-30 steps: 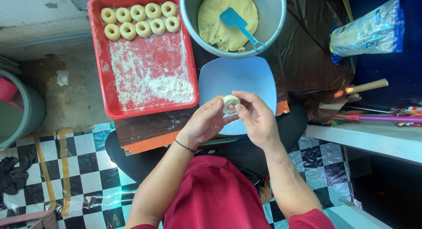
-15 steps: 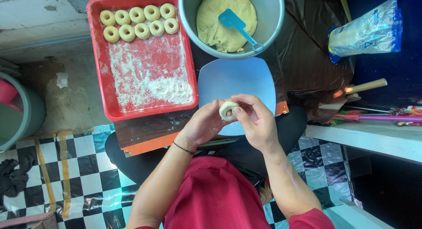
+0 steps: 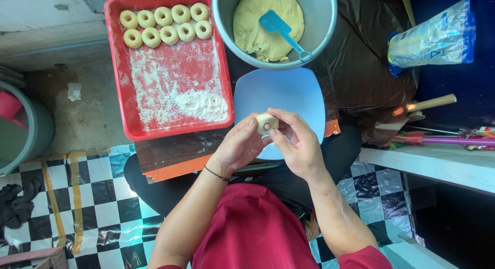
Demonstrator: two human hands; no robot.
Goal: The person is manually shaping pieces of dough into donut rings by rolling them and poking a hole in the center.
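Observation:
My left hand (image 3: 238,145) and my right hand (image 3: 296,142) meet over a pale blue plate (image 3: 281,93), both holding a small ring of pale dough (image 3: 266,123) between the fingertips. Behind the plate stands a grey bucket (image 3: 325,21) with a big lump of dough (image 3: 258,26) and a blue plastic scraper (image 3: 281,30) in it. To the left lies a red tray (image 3: 116,62) dusted with flour (image 3: 196,105), with several dough rings (image 3: 165,24) lined up along its far end.
A wooden board (image 3: 170,155) with orange edges rests across my lap under the tray and plate. A plastic bag of flour (image 3: 433,39) lies at the far right, a wooden-handled tool (image 3: 430,103) below it. A grey bin (image 3: 26,127) stands left on the floor.
The hands have kept turning the dough ring between the fingers. The view has shifted slightly; nothing else has moved.

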